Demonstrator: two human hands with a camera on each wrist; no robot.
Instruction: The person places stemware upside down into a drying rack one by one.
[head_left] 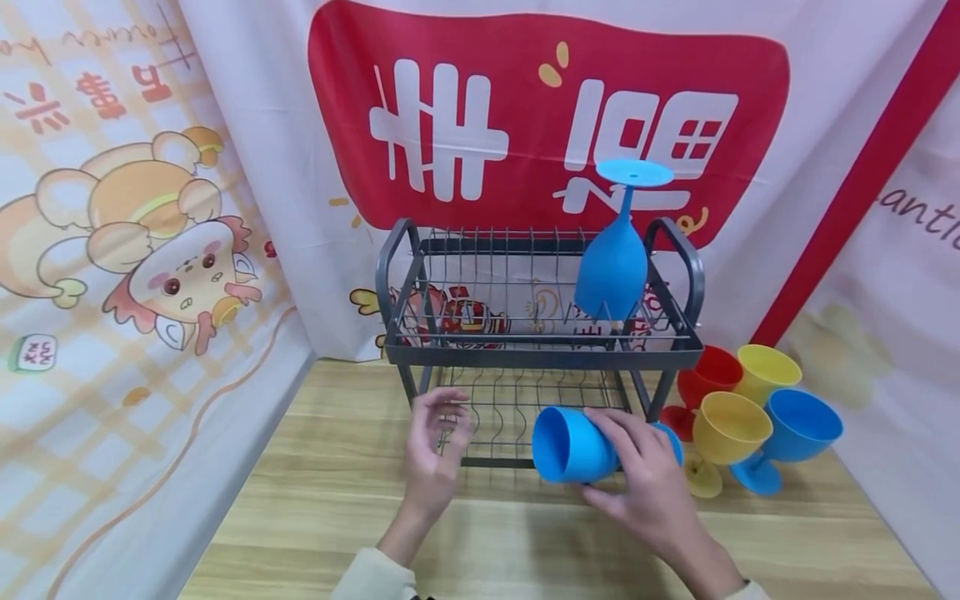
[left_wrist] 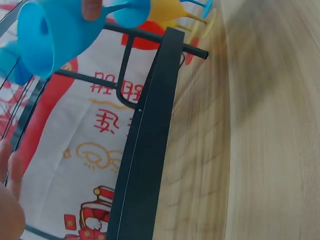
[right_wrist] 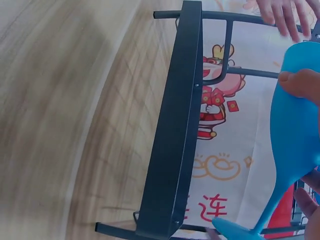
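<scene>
My right hand (head_left: 648, 479) grips a blue plastic goblet (head_left: 573, 446) round its bowl. The goblet lies on its side in the air before the rack, its mouth turned left and its foot to the right. In the right wrist view, the thumb presses on the bowl of the goblet (right_wrist: 295, 125), with stem and foot below. To the left, my left hand (head_left: 435, 450) holds nothing, its fingers loosely bent near the rack's lower tier. A second blue goblet (head_left: 613, 267) stands upside down on the upper tier of the black dish rack (head_left: 540, 357), at its right end.
Right of the rack stand several upright goblets: a red goblet (head_left: 708, 379), a yellow goblet (head_left: 767, 373), an orange-yellow goblet (head_left: 731, 425) and a blue goblet (head_left: 802, 425). The wooden table (head_left: 300, 500) meets printed cloth walls (head_left: 247, 125) at the back and sides.
</scene>
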